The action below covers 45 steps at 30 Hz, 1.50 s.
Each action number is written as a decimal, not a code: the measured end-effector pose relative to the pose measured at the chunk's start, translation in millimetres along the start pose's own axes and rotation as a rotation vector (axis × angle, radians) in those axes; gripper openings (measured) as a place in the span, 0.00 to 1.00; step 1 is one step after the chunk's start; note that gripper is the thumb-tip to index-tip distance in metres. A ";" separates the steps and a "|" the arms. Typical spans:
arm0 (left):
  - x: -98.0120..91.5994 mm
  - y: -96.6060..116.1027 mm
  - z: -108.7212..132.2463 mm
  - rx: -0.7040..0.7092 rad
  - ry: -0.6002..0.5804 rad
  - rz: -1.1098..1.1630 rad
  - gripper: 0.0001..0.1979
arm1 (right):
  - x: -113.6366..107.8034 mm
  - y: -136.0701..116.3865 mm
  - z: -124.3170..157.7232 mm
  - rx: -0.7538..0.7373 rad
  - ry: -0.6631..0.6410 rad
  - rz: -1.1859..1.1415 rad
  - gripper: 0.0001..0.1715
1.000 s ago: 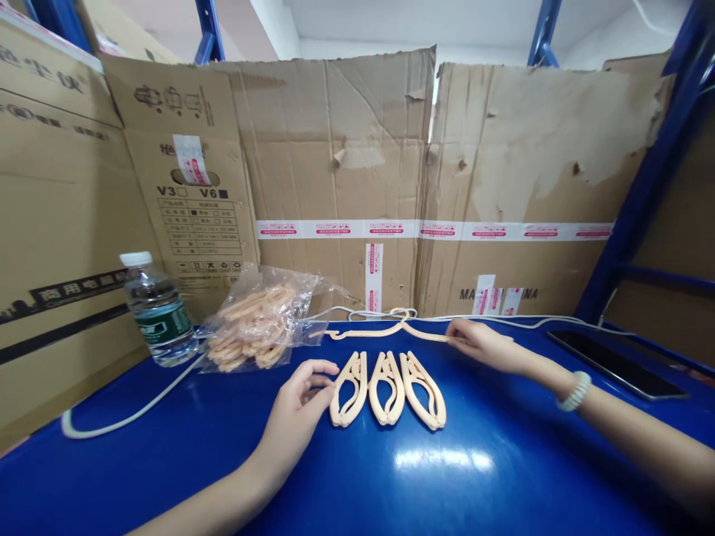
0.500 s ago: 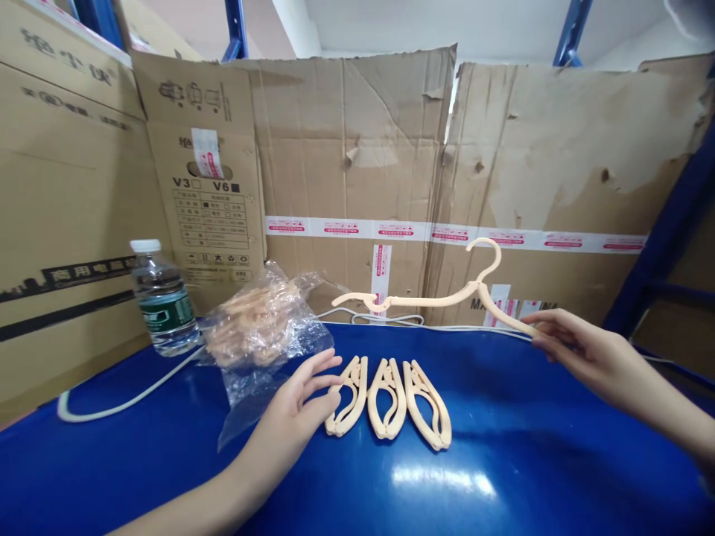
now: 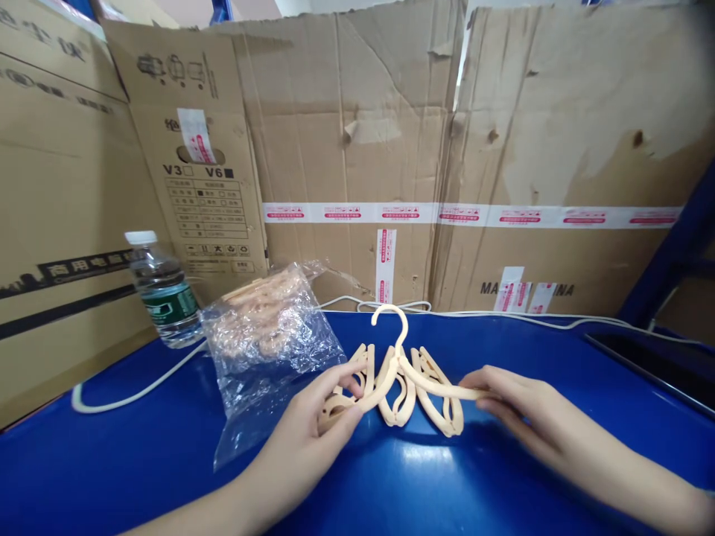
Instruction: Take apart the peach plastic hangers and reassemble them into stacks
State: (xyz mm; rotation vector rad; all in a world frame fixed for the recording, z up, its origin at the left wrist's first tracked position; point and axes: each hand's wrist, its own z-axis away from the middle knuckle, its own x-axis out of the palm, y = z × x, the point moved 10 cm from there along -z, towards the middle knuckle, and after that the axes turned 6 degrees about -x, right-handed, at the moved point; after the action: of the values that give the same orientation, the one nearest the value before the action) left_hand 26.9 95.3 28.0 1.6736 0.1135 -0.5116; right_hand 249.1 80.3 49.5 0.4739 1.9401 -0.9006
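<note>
Both hands hold one unfolded beige plastic hanger just above the blue table, its hook pointing up. My left hand grips the hanger's left arm with fingers curled round it. My right hand pinches the tip of the right arm. Under the hanger, three folded beige hangers lie side by side on the table, partly hidden by it and by my left fingers.
A clear plastic bag of more beige hangers lies left of the hands. A water bottle stands at the far left. A white cable runs along the back. Cardboard boxes wall the table. A dark phone lies at the right.
My right hand has brought the unfolded hanger down from the air at the right to over the folded ones. My left hand has taken hold of its left arm.
</note>
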 end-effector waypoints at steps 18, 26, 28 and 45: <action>-16.9 -16.8 -3.3 -0.073 0.166 0.202 0.16 | -19.6 -42.5 14.2 -0.369 0.312 1.046 0.26; -22.7 -15.4 -2.0 -0.109 0.245 0.299 0.18 | -26.8 -35.7 13.7 -0.278 0.386 0.660 0.24; -23.2 -17.2 -3.0 -0.114 0.248 0.315 0.18 | -33.1 -26.9 13.8 -0.208 0.443 0.487 0.21; -14.4 -25.9 -2.2 -0.240 0.177 0.484 0.28 | -38.2 36.0 4.8 0.139 0.426 -0.250 0.18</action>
State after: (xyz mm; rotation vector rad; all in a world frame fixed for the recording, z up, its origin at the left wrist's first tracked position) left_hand 5.3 105.0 10.1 1.4424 -0.0985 0.0161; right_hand 294.2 101.7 66.5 0.5463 2.3715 -1.1726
